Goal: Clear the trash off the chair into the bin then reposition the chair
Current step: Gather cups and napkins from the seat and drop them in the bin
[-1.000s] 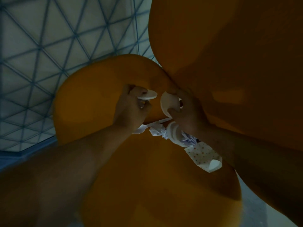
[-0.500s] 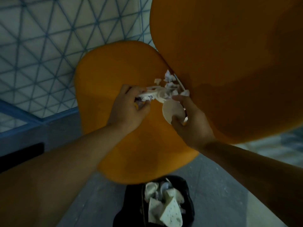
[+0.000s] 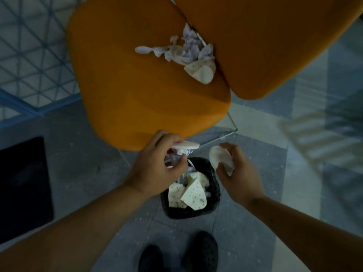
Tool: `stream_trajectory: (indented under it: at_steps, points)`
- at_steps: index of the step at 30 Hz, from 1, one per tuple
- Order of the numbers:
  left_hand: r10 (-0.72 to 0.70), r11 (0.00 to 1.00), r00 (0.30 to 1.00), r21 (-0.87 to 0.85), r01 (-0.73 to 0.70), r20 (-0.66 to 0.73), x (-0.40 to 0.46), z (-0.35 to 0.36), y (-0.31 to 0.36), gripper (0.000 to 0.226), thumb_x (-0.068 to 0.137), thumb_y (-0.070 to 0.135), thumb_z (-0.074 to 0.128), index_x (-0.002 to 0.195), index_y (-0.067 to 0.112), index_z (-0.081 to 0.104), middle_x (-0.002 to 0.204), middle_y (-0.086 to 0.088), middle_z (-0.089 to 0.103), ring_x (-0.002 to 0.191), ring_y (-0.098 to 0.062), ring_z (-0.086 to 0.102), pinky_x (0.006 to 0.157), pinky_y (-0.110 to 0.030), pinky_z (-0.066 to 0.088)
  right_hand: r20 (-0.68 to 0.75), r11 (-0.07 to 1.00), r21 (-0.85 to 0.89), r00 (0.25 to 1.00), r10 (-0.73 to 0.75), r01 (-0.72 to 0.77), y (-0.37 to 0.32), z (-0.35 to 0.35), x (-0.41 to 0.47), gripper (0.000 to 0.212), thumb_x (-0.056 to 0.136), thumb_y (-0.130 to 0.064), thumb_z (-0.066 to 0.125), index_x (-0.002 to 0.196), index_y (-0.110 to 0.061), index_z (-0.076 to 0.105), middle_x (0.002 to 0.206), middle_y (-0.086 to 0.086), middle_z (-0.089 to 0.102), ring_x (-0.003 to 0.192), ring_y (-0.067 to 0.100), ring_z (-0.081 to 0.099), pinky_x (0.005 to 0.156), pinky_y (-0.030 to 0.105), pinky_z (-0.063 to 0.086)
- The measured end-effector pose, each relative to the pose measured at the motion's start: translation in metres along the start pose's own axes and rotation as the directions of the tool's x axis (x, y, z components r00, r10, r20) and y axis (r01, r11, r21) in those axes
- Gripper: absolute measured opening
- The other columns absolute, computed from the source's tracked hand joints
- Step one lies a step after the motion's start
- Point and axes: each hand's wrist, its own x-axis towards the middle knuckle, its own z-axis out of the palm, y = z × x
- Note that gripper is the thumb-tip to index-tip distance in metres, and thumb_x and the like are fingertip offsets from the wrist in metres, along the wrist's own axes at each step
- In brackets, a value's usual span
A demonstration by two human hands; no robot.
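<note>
Office or lounge interior, orange chair (image 3: 149, 91), speckled tile floor (image 3: 253, 228), blue lattice partition (image 3: 29, 61)

Smooth, matt orange moulded chair seat (image 3: 137, 91) and backrest (image 3: 265, 46), on thin shiny metal wire legs (image 3: 232, 122). Near the seat's back edge, crumpled white paper scraps (image 3: 188, 48) and a dotted paper cup (image 3: 202, 70). Woven-looking black plastic bin (image 3: 215, 181) on speckled, slightly glossy grey stone floor (image 3: 88, 167).
</note>
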Motion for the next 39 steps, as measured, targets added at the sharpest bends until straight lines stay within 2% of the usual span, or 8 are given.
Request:
stream_trajectory:
  at_steps: [7,10,13,16,23,28,34,39]
  points:
    - [-0.238,0.97,0.959,0.091,0.226,0.154,-0.036,0.071,-0.065,0.029,0.09,0.025,0.064,0.116,0.017,0.055,0.112,0.002,0.051,0.091,-0.009,0.056,0.073,-0.031,0.046,0.02,1.0,-0.018,1.0,-0.02,0.02,0.026,0.043,-0.007,0.051,0.085,-0.015,0.06,0.125,-0.038,0.039,0.116,-0.004,0.063,0.08,0.01,0.056,0.065,0.022,0.037]
    - [-0.403,0.914,0.876,0.159,0.373,0.265,-0.029,0.105,-0.088,0.045,0.092,0.028,0.062,0.132,0.014,0.047,0.134,-0.009,0.047,0.118,-0.029,0.052,0.094,-0.042,0.046,0.005,0.997,-0.038,0.998,-0.064,0.064,0.034,0.057,0.001,0.051,0.084,-0.015,0.059,0.126,-0.036,0.04,0.116,-0.003,0.064,0.085,0.017,0.062,0.065,0.024,0.04]
    - [-0.502,0.865,0.789,0.225,0.449,0.354,-0.026,0.124,-0.107,0.061,0.093,0.035,0.059,0.145,0.015,0.036,0.15,-0.009,0.037,0.135,-0.03,0.039,0.108,-0.04,0.037,-0.059,0.999,-0.041,0.998,-0.027,0.024,0.042,0.074,0.009,0.054,0.082,-0.017,0.059,0.126,-0.04,0.038,0.118,-0.005,0.063,0.089,0.018,0.062,0.065,0.027,0.042]
    - [-0.47,0.883,0.812,0.21,0.421,0.347,-0.026,0.118,-0.112,0.056,0.093,0.035,0.06,0.143,0.018,0.04,0.147,-0.005,0.042,0.132,-0.027,0.043,0.105,-0.042,0.04,-0.042,0.994,-0.099,0.999,0.029,-0.033,0.049,0.093,0.016,0.054,0.082,-0.019,0.058,0.128,-0.039,0.036,0.122,-0.007,0.061,0.093,0.018,0.063,0.066,0.028,0.043]
    - [-0.36,0.933,0.889,0.126,0.338,0.283,-0.016,0.075,-0.08,0.041,0.096,0.032,0.057,0.135,0.02,0.048,0.137,-0.004,0.05,0.119,-0.027,0.053,0.092,-0.045,0.047,0.261,0.94,-0.314,0.941,0.217,-0.13,0.052,0.103,0.01,0.058,0.085,-0.028,0.06,0.137,-0.029,0.032,0.138,-0.002,0.049,0.108,0.023,0.059,0.078,0.038,0.054]
    - [-0.307,0.952,0.927,0.073,0.298,0.213,-0.008,0.047,-0.036,0.039,0.097,0.03,0.057,0.134,0.021,0.05,0.136,-0.001,0.052,0.119,-0.023,0.053,0.091,-0.032,0.045,0.2,0.987,-0.14,0.974,0.106,-0.078,0.019,0.062,0.013,0.043,0.085,-0.018,0.057,0.125,-0.029,0.046,0.126,-0.003,0.057,0.098,0.02,0.064,0.073,0.04,0.055]
    - [-0.241,0.97,0.965,0.059,0.236,0.101,0.024,-0.002,0.015,0.037,0.097,0.033,0.055,0.133,0.026,0.049,0.137,0.006,0.053,0.116,-0.016,0.054,0.089,-0.037,0.051,0.059,0.997,0.043,0.996,-0.07,0.067,-0.042,0.001,0.037,0.036,0.088,-0.018,0.058,0.121,-0.032,0.05,0.117,-0.015,0.059,0.084,-0.001,0.055,0.064,0.032,0.052]
    - [-0.183,0.979,0.983,0.086,0.185,-0.027,0.077,-0.05,0.037,0.035,0.097,0.036,0.054,0.131,0.031,0.049,0.129,0.011,0.053,0.105,-0.008,0.056,0.081,-0.041,0.054,-0.032,0.976,0.08,0.979,-0.202,0.204,-0.084,-0.042,0.075,0.029,0.092,-0.021,0.058,0.119,-0.029,0.051,0.116,-0.014,0.056,0.086,0.001,0.054,0.061,0.038,0.052]
